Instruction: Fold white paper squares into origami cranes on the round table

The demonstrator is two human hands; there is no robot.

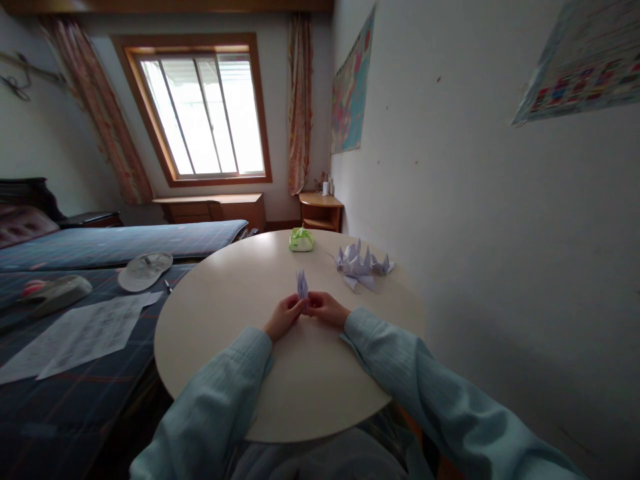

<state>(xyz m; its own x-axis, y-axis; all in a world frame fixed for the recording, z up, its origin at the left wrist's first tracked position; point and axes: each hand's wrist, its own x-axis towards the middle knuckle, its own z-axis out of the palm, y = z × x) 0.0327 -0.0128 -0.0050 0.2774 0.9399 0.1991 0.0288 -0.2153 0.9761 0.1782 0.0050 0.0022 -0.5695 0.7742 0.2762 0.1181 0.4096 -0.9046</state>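
Pale blue-green sleeves (465, 400) reach forward from the bottom corners over a round, cream-coloured table (215, 320). Left of it, printed sheets (85, 337) lie spread on a dark plaid bed (120, 400). Above the middle of the tabletop, the left hand (286, 316) and right hand (325, 306) meet around a narrow piece of folded paper (302, 283), which stands upright between them; fingers of both are clamped on its lower end, though the exact grip of each fingertip is too small to make out. A light cap (145, 271) rests on the bed, farther along than the sheets. Beyond the right hand, near the wall, folded paper cranes (357, 263) sit in a cluster, and a green-and-white packet (301, 240) stands toward the table's far edge. Past that come a wooden corner stand (323, 210) and, on the far wall, a bright wood-framed window (210, 120)
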